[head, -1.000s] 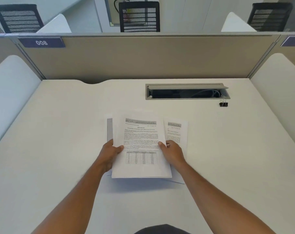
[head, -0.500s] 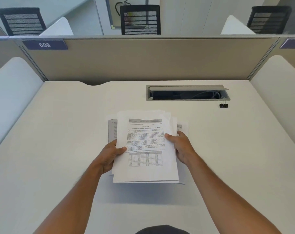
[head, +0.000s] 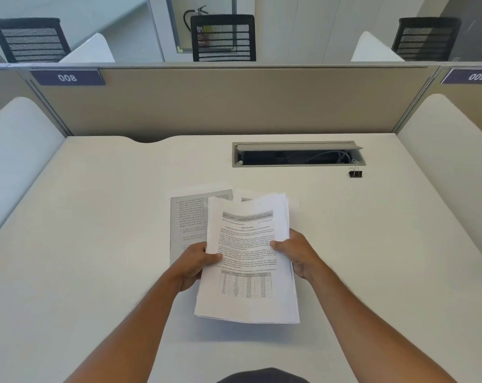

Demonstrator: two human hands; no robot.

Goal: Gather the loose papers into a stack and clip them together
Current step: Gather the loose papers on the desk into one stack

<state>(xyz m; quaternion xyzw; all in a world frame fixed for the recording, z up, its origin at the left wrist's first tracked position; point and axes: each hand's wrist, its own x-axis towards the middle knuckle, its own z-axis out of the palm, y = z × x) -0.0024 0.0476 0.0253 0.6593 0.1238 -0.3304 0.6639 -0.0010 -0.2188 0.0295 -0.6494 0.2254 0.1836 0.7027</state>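
A stack of printed papers [head: 248, 252] with text and a table on the top sheet is lifted off the white desk [head: 96, 230], held at both sides. My left hand [head: 195, 264] grips its left edge with the thumb on top. My right hand [head: 297, 252] grips the right edge. A loose grey-toned sheet [head: 188, 217] lies flat on the desk behind and to the left of the stack, partly hidden by it. Another sheet's corner [head: 244, 197] peeks out above the stack. A small black binder clip [head: 355, 172] stands on the desk at the far right.
A recessed cable tray [head: 297, 154] with its lid raised sits in the desk just behind the clip. Beige partition panels [head: 220, 103] close off the back, and white side dividers [head: 18, 150] flank the desk. Black mesh chairs stand beyond the partition.
The stack has been raised off the desk and swung slightly rightward. The sheet that lay at its right is now gathered into it or hidden behind it. More of the grey sheet shows.
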